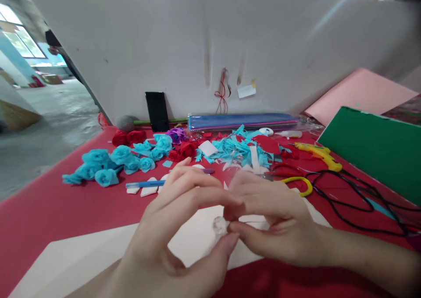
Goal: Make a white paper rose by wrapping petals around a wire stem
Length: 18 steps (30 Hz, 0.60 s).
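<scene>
A small white rolled piece, looking like a paper rosebud (219, 225), is held between my hands above a white sheet (187, 241). My right hand (276, 214) pinches its right side between thumb and bent fingers; a thin pale line runs behind that thumb. My left hand (184, 214) curves around the piece, its thumb at the lower right and its index fingertip above, close against the right fingers. The exact contact of the left fingertips is partly hidden. Motion blurs the back of my right hand.
Blue paper roses (107, 177), red roses (128, 137) and blue scraps (226, 151) lie on the red table (108, 210). Beyond my hands are a blue pen (144, 184), yellow-handled scissors (305, 186), a yellow glue gun (320, 154) with black cord, a phone (157, 111) and a green board (375, 151).
</scene>
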Each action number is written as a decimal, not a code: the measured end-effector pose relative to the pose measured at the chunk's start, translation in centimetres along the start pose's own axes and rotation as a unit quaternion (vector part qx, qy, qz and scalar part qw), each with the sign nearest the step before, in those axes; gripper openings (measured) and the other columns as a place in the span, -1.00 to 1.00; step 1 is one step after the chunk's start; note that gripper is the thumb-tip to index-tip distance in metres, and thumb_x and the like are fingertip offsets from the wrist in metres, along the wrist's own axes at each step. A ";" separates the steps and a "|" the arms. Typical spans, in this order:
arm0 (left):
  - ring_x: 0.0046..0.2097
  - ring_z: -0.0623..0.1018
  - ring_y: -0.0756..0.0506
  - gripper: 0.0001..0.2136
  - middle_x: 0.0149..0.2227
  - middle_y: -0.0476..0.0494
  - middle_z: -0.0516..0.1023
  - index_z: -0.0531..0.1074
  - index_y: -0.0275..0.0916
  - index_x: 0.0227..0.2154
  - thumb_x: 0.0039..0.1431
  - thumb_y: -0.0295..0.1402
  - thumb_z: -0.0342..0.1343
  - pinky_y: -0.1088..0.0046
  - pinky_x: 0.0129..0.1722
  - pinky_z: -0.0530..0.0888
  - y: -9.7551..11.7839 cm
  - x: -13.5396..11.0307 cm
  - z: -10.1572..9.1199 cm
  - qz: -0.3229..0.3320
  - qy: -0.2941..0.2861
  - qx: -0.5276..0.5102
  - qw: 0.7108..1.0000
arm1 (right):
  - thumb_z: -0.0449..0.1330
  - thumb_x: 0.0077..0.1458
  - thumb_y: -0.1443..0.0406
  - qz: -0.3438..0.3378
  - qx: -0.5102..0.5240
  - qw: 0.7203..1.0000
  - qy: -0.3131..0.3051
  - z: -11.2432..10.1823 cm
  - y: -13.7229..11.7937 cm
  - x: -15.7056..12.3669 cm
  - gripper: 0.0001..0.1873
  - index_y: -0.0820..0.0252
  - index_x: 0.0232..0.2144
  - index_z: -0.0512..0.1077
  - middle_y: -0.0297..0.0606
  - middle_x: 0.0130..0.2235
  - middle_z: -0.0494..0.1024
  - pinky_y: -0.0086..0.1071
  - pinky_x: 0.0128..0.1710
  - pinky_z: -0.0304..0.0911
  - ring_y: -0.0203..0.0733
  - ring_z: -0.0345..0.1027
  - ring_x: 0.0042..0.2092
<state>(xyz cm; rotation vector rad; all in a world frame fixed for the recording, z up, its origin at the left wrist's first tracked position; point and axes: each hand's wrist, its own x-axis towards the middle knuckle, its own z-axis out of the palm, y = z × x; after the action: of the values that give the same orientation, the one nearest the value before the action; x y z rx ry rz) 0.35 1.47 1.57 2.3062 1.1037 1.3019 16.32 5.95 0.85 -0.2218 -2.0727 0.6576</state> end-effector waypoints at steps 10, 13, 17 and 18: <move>0.00 0.34 -0.06 -0.60 -0.07 -0.05 0.33 0.10 0.02 0.04 0.14 -0.36 -0.01 0.45 -0.02 0.38 -0.8 -1.7 -0.7 -0.102 -0.022 0.011 0.995 | 0.15 0.03 0.42 0.212 0.068 0.973 0.066 -0.7 0.3 0.2 -0.82 0.18 -0.57 0.43 -0.41 -0.57 0.39 -0.47 -0.32 0.20 -0.39 0.22 -0.43; -0.10 0.40 -0.04 -0.72 -0.13 -0.07 0.39 0.19 -0.06 -0.03 0.19 -0.38 -0.09 0.46 -0.13 0.43 -2.8 -2.0 -2.1 -0.077 -0.030 0.144 0.986 | 0.16 0.02 0.39 0.265 0.093 0.956 0.081 -0.6 0.5 0.2 -0.78 0.16 -0.63 0.42 -0.42 -0.56 0.37 -0.49 -0.30 0.20 -0.40 0.23 -0.43; -0.19 0.43 -0.05 -0.89 -0.29 -0.05 0.44 0.34 -0.18 -0.30 0.20 -0.42 -0.09 0.40 -0.20 0.41 -7.8 -2.6 -6.1 -0.074 -0.003 0.245 0.967 | 0.19 0.00 0.35 0.293 0.121 0.944 0.087 -0.5 0.8 0.2 -0.79 0.13 -0.65 0.44 -0.41 -0.59 0.37 -0.47 -0.26 0.23 -0.37 0.27 -0.42; -0.21 0.43 -0.05 -0.89 -0.30 -0.07 0.44 0.35 -0.23 -0.31 0.20 -0.40 -0.08 0.36 -0.21 0.41 -9.2 -3.0 -7.3 -0.075 0.002 0.275 0.959 | 0.19 0.00 0.34 0.294 0.123 0.944 0.085 -0.4 0.9 0.2 -0.80 0.12 -0.64 0.45 -0.40 -0.60 0.38 -0.46 -0.26 0.24 -0.35 0.28 -0.41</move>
<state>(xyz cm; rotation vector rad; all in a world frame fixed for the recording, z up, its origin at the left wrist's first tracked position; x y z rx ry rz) -11.00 4.54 -1.39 2.5120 1.7889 1.0343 16.47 6.92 0.73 -0.7415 -1.7306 1.2017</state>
